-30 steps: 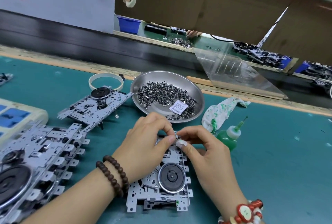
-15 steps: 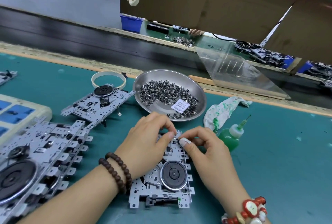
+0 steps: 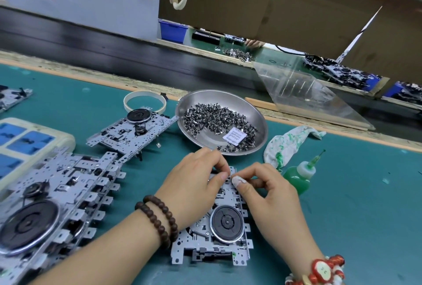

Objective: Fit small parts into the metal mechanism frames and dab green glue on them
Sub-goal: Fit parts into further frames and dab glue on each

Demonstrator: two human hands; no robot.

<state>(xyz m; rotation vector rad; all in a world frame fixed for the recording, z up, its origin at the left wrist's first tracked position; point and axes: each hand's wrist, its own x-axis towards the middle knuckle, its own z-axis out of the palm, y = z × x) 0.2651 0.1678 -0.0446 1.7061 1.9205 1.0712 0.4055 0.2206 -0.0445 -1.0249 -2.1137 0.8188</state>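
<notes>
Two hands meet over the far edge of one metal mechanism frame (image 3: 212,236) that lies flat on the green counter (image 3: 356,227) directly in front of the person. The left hand (image 3: 194,184) has its fingers curled, thumb and forefinger closed together at the frame's top edge; the right hand (image 3: 271,195) mirrors it, fingers bent and pinched toward the same spot. Whatever small part sits between the fingertips is too tiny and too hidden to make out, so I cannot tell which hand actually holds it. Working with both hands at one point looks like a way to steady the frame while seating the part.

The steel dish (image 3: 255,111) of small dark parts (image 3: 214,120) stands just beyond the hands, near enough for a short reach, with a white packet (image 3: 235,136) lying among the pieces. The green glue bottle (image 3: 299,177) stands upright just to the right of the right hand, nozzle up, untouched; a green-stained rag (image 3: 287,143) lies behind it, probably for wiping the tip. Another frame (image 3: 130,134) lies apart to the left, and a stack of frames (image 3: 52,204) fills the near left, overlapping one another. A roll of tape (image 3: 145,104) rests behind them. The fitting step seems in hand, with gluing on this frame not yet begun.
</notes>
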